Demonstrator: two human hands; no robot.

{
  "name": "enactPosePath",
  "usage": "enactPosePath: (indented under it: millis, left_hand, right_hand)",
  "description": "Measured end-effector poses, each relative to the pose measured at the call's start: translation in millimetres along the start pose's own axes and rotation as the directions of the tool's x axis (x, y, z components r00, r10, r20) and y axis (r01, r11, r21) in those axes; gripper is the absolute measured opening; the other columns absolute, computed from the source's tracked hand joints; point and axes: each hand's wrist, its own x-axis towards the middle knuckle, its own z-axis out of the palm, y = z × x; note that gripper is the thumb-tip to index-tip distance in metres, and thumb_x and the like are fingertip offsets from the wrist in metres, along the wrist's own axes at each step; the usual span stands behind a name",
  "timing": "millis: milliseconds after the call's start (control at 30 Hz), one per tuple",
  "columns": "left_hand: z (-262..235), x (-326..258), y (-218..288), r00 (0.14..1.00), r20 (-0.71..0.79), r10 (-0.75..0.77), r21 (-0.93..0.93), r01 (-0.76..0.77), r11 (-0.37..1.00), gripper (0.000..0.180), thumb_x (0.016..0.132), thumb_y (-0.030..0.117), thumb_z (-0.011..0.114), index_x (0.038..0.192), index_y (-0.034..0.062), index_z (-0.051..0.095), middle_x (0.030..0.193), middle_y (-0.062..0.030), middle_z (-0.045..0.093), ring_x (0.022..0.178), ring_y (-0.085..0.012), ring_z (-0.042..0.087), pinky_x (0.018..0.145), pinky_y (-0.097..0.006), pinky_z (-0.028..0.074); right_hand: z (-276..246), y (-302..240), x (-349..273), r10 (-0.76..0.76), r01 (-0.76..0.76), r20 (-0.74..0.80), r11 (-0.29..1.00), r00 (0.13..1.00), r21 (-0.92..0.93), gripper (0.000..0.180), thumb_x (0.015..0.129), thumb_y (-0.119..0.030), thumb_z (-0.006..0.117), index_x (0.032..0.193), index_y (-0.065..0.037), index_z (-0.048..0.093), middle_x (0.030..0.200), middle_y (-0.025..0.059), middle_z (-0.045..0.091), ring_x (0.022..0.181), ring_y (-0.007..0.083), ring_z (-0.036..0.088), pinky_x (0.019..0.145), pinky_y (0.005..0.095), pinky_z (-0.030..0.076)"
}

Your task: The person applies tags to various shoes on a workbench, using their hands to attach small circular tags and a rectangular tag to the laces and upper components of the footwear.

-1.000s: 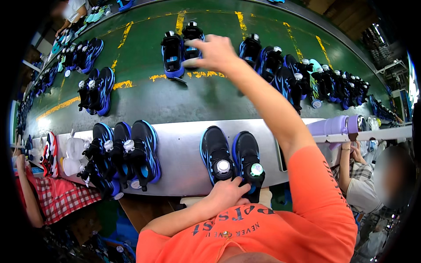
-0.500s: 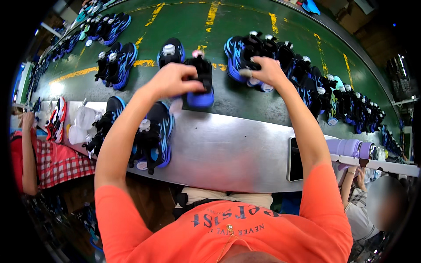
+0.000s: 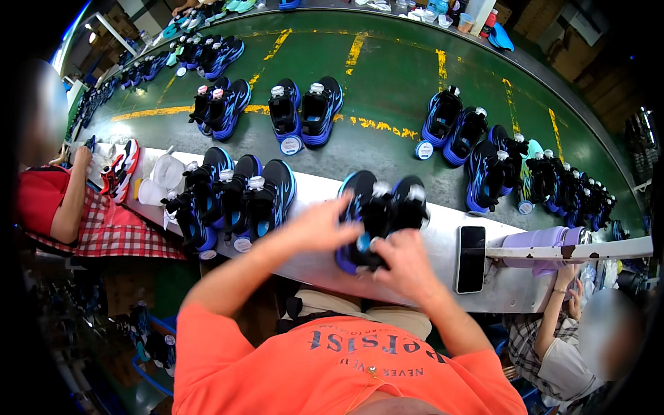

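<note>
Two black-and-blue sneakers stand side by side on the metal ledge before me, the left sneaker [image 3: 359, 188] partly behind my hands and the right sneaker [image 3: 408, 207] close beside it. My left hand [image 3: 319, 225], smeared a little by motion, is at the left sneaker's outer side with thumb and forefinger apart. Bent fingers of my right hand [image 3: 407, 264] grip the heel end of the left sneaker. White round pieces sit in the shoe openings. To the left, several similar sneakers [image 3: 280, 181] stand on the ledge.
On the green belt stand a pair of sneakers [image 3: 319, 114] and more pairs in a row [image 3: 465, 135] to the right. A phone [image 3: 471, 259] and a purple bottle [image 3: 539, 238] lie on the ledge's right. Co-workers sit on both sides; a red-and-white shoe [image 3: 122, 169] is at left.
Both hands have come back from over the belt to the ledge, where two sneakers now stand between them. Shoes on the belt have shifted, and the left-hand group on the ledge has grown.
</note>
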Motion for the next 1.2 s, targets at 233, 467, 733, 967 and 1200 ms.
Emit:
enactPosePath:
  millis: [233,467,733,967,1200]
  left_hand:
    - [26.5,-11.7,-28.9,0.998,-0.005,-0.056,0.031,0.056,0.998,0.054,0.073,-0.002,0.049,0.127,0.0010,0.046,0.113,-0.0275,0.056,0.102,-0.0422,0.055,0.089,-0.046,0.046]
    - [31.4,-55.1,44.3,0.871,-0.443,0.214,0.140,-0.169,0.976,0.032,0.079,0.000,0.058,0.111,-0.0006,0.057,0.118,-0.0212,0.051,0.088,-0.0336,0.058,0.082,-0.039,0.047]
    - [85.8,-62.4,26.6,0.979,-0.177,0.100,0.013,-0.099,0.995,0.028,0.081,0.012,0.061,0.106,0.0000,0.058,0.104,-0.0183,0.057,0.095,-0.0358,0.054,0.083,-0.043,0.044]
    - [110.6,-21.3,17.7,0.929,-0.370,-0.028,-0.198,-0.049,0.979,0.019,0.083,0.007,0.055,0.098,0.0012,0.063,0.091,-0.0205,0.064,0.086,-0.0358,0.062,0.074,-0.040,0.049]
    - [76.7,-37.9,49.4,0.947,-0.256,-0.196,-0.259,0.128,0.957,0.030,0.086,0.028,0.064,0.078,-0.0008,0.059,0.067,-0.0125,0.059,0.063,-0.0183,0.058,0.058,-0.031,0.045]
  right_hand:
    - [-11.6,-39.6,-15.8,-0.138,0.129,0.009,0.945,0.990,0.300,0.024,0.079,-0.018,0.068,0.101,-0.008,0.064,0.079,0.0091,0.055,0.079,0.0269,0.055,0.078,0.0389,0.043]
    - [-45.1,31.3,-32.3,0.159,-0.088,-0.117,0.883,0.980,0.461,0.060,0.069,0.012,0.037,0.123,-0.004,0.057,0.116,0.0167,0.056,0.110,0.0326,0.052,0.100,0.0346,0.038]
    - [-60.4,35.3,-27.8,-0.040,-0.151,0.303,0.800,0.952,0.580,0.073,0.066,0.008,0.048,0.138,-0.010,0.044,0.126,0.0128,0.051,0.113,0.0280,0.048,0.100,0.0337,0.037]
    - [-39.8,28.8,-24.0,-0.074,0.056,0.078,0.976,0.994,0.209,0.057,0.062,-0.014,0.080,0.116,-0.014,0.060,0.093,0.0094,0.049,0.088,0.0302,0.049,0.076,0.0351,0.044]
    - [-54.2,14.5,-26.0,0.010,0.001,0.250,0.999,0.968,-0.043,0.043,0.063,-0.017,0.079,0.100,-0.016,0.059,0.086,0.0095,0.051,0.081,0.0290,0.054,0.066,0.0405,0.047]
